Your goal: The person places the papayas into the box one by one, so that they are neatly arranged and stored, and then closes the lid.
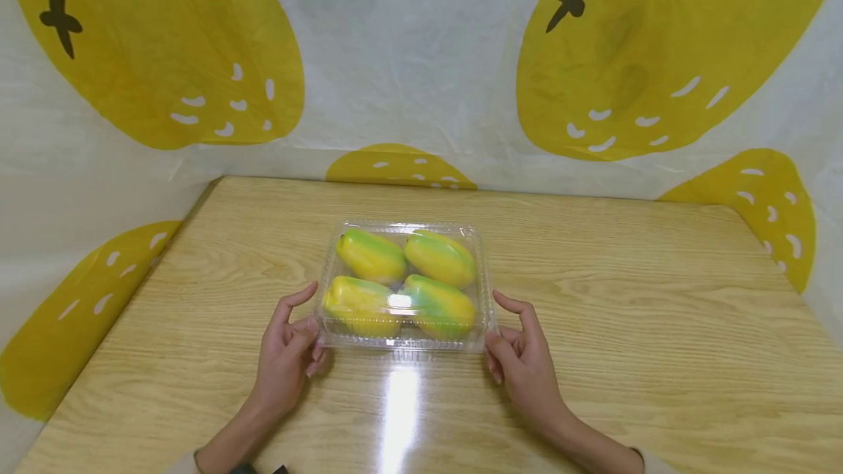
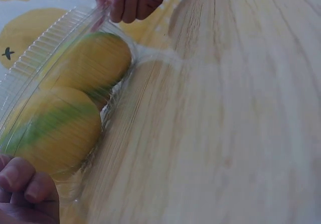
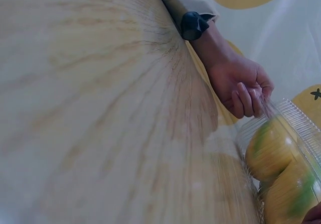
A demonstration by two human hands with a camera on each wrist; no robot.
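A clear plastic clamshell box (image 1: 405, 346) with its lid down is at mid-table in the head view. Several yellow-green mangoes (image 1: 365, 306) lie inside it in two rows. My left hand (image 1: 283, 360) pinches the box's near left corner, thumb on the rim and index finger along the side. At the opposite near corner, my right hand (image 1: 530, 371) grips the edge the same way. The left wrist view shows the box tilted in frame, with the left hand (image 2: 30, 191) at its lower end and the right hand (image 2: 135, 0) at the top.
The wood-grain table (image 1: 658, 313) spreads out around the box, with a bright light reflection in front. Behind and at the sides hangs a white sheet (image 1: 408, 42) printed with big yellow fruit. A dark camera band (image 3: 193, 25) sits on the left wrist.
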